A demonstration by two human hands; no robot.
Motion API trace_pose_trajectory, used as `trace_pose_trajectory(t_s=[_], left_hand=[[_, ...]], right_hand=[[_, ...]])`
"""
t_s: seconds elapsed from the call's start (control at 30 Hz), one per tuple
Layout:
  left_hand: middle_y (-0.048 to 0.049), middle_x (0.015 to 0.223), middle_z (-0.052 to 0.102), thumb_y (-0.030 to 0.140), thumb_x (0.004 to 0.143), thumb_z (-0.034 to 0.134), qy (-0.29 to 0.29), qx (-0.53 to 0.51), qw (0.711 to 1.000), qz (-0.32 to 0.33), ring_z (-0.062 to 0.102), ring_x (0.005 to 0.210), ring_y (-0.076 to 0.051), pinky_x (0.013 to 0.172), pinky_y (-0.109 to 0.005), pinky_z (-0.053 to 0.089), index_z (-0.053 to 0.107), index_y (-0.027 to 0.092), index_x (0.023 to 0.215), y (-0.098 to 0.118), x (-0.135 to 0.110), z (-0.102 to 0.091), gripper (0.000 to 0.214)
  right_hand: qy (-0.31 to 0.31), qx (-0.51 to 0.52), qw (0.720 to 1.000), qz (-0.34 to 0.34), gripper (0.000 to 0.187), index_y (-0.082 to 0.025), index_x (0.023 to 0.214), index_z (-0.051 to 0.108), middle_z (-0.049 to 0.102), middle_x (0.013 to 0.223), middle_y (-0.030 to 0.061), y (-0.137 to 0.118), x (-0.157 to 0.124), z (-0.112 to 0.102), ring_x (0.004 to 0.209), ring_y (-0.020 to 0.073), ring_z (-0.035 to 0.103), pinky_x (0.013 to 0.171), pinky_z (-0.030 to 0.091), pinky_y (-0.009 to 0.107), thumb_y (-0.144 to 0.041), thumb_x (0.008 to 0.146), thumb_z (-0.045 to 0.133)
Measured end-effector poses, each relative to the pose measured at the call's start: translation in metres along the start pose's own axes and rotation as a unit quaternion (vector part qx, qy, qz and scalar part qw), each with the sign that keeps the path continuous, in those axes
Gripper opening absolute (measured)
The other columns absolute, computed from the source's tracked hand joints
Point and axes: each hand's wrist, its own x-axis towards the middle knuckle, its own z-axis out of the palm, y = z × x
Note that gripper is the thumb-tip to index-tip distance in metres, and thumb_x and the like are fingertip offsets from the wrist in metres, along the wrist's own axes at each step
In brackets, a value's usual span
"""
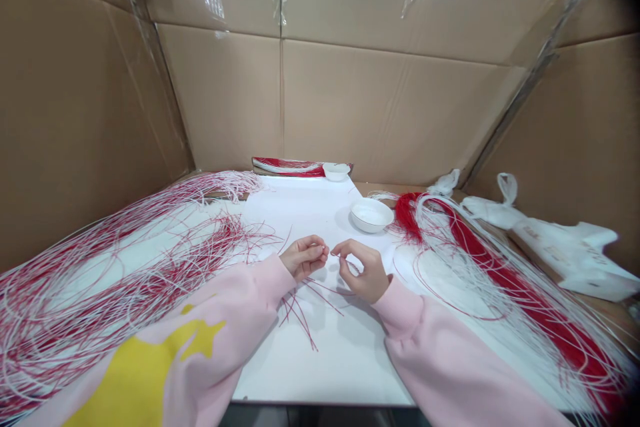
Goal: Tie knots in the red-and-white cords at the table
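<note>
My left hand (305,257) and my right hand (361,270) meet over a white sheet (330,347) in the middle of the table, both in pink sleeves. Each hand pinches with thumb and forefinger, fingertips almost touching, on a thin string (334,255) running between them. A few loose red strings (303,313) trail down on the sheet below my left hand. A small white bowl (371,215) stands just beyond my right hand.
A wide spread of red and white strings (115,267) covers the left side. A thick bundle of red and white strings (500,273) lies on the right, with white plastic bags (565,247) beside it. Cardboard walls (350,100) enclose the table. A second small dish (336,171) sits at the back.
</note>
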Motion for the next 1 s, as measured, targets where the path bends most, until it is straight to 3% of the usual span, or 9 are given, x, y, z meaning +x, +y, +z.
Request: trace_pose_trajectory(t_s=[0.13,0.43,0.6,1.0], left_hand=[[0.0011,0.059,0.062,0.019,0.045,0.077,0.011,0.046,0.999,0.025,0.057,0.051,-0.005,0.054,-0.013,0.046,0.057,0.012,0.065,-0.0008,0.0006,0.0035,0.029],[0.0007,0.060,0.062,0.019,0.050,0.073,0.043,0.195,0.966,0.166,0.057,0.058,-0.009,0.061,-0.021,0.044,0.059,0.012,0.063,-0.0060,0.0064,0.0000,0.020],[-0.0004,0.063,0.064,0.020,0.052,0.072,0.048,0.242,0.952,0.180,0.058,0.061,-0.011,0.064,-0.023,0.045,0.064,0.013,0.069,-0.0042,0.0056,0.0007,0.019],[-0.0007,0.061,0.060,0.018,0.050,0.073,0.033,0.259,0.944,0.202,0.056,0.060,-0.010,0.061,-0.021,0.045,0.060,0.012,0.059,-0.0042,0.0005,0.0074,0.017]], right_hand=[[-0.005,0.002,1.000,0.001,0.013,-0.018,0.068,0.045,0.057,0.074,0.0028,-0.0003,0.0003,0.0000,0.068,0.0129,0.054,0.064,0.042,0.026,-0.005,0.068,0.043],[-0.010,0.005,1.000,0.005,0.014,-0.018,0.068,0.045,0.055,0.073,0.0026,0.0017,-0.0006,0.0003,0.068,0.0133,0.054,0.064,0.043,0.026,-0.005,0.068,0.043],[-0.007,0.008,1.000,0.002,0.014,-0.018,0.068,0.045,0.056,0.073,0.0026,0.0020,-0.0005,0.0006,0.068,0.0135,0.054,0.064,0.043,0.026,-0.005,0.068,0.043],[-0.020,0.001,1.000,0.002,0.014,-0.018,0.068,0.046,0.056,0.072,0.0026,0.0012,0.0001,0.0000,0.066,0.0131,0.053,0.062,0.042,0.026,-0.005,0.068,0.043]])
